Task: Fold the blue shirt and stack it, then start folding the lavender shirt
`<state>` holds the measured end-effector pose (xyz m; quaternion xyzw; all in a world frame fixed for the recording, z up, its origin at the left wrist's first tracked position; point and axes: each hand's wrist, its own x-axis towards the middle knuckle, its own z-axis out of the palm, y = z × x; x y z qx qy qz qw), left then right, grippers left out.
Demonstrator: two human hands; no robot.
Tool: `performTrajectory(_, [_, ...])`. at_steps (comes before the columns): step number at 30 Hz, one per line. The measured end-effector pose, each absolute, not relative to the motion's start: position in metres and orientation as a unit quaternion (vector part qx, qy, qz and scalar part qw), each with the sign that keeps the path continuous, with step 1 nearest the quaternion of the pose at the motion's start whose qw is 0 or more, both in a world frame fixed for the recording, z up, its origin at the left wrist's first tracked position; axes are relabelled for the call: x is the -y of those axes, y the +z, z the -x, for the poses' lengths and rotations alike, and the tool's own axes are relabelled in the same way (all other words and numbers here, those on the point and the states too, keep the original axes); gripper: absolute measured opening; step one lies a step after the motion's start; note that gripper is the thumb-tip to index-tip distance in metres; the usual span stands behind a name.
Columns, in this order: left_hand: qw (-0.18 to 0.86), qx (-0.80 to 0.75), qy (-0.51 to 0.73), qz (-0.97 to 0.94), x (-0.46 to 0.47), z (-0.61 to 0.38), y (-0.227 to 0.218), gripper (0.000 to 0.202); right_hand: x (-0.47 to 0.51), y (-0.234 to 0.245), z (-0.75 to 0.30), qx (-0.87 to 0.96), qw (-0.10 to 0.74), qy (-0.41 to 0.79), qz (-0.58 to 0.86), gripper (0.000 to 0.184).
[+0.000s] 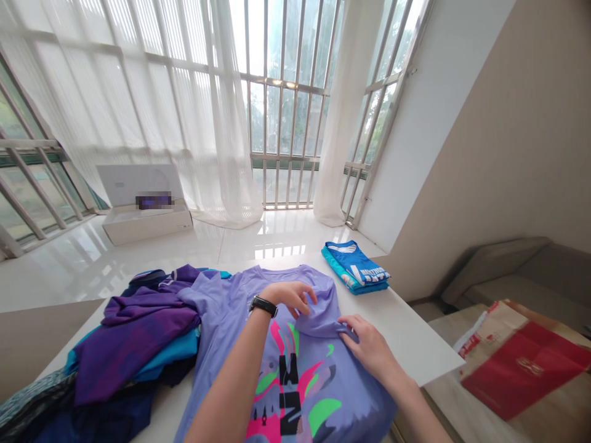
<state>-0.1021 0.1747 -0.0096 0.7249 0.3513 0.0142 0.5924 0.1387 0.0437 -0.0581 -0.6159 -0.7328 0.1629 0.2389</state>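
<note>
A lavender T-shirt (240, 314) with a pink, green and black print lies spread on the white table, its right sleeve folded inward over the chest. My right hand (369, 346) pinches the shirt's fabric at its right side between thumb and fingers. Over the upper chest is my left hand (293, 298), below a black wristband, its fingers loosely bent and apart beside the folded sleeve. Whether those fingertips touch the cloth is hard to see. Left of the shirt sits a heap of purple, blue and dark clothes (138, 332), partly against its left sleeve.
Folded blue and teal shirts (357, 267) form a small stack at the white table's (415, 332) right back. An open white box (148, 224) stands on the sill by the curtained, barred window. Right of the table lies a red and brown paper bag (521, 363).
</note>
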Motion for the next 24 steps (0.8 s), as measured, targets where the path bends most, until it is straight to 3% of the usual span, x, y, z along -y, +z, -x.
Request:
performTrajectory(3, [0.562,-0.395,-0.030,-0.726,-0.177,0.104,-0.011,0.034,-0.043,-0.054,-0.140,0.743,0.231,0.166,0.606,0.022])
performTrajectory(5, [0.467,-0.447,0.014,-0.763,-0.178,0.102,-0.013,0.023,-0.047,-0.050,-0.144,0.753,0.219,0.189,0.591,0.023])
performTrajectory(8, [0.307,-0.521,0.117,-0.788,-0.177,0.094,-0.020,0.024,-0.068,-0.043,-0.153,0.764,0.221,0.199,0.573,0.029])
performTrajectory(11, [0.264,-0.531,0.150,-0.791,-0.176,0.082,-0.032,0.027,-0.106,-0.038,-0.158,0.758,0.236,0.124,0.595,0.036])
performTrajectory(14, [0.273,-0.503,0.159,-0.804,-0.179,0.077,-0.041,0.016,-0.148,-0.034,-0.153,0.790,0.177,0.122,0.575,0.040])
performTrajectory(17, [0.308,-0.472,0.170,-0.808,-0.185,0.083,-0.043,0.009,-0.180,-0.029,-0.144,0.823,0.120,0.178,0.526,0.019])
performTrajectory(22, [0.504,-0.434,0.255,-0.702,-0.189,0.098,-0.047,0.026,-0.214,-0.019,-0.141,0.822,0.119,0.176,0.528,0.024])
performTrajectory(24, [0.537,-0.452,0.298,-0.646,-0.191,0.097,-0.051,0.031,-0.223,-0.016,-0.142,0.818,0.132,0.158,0.537,0.022])
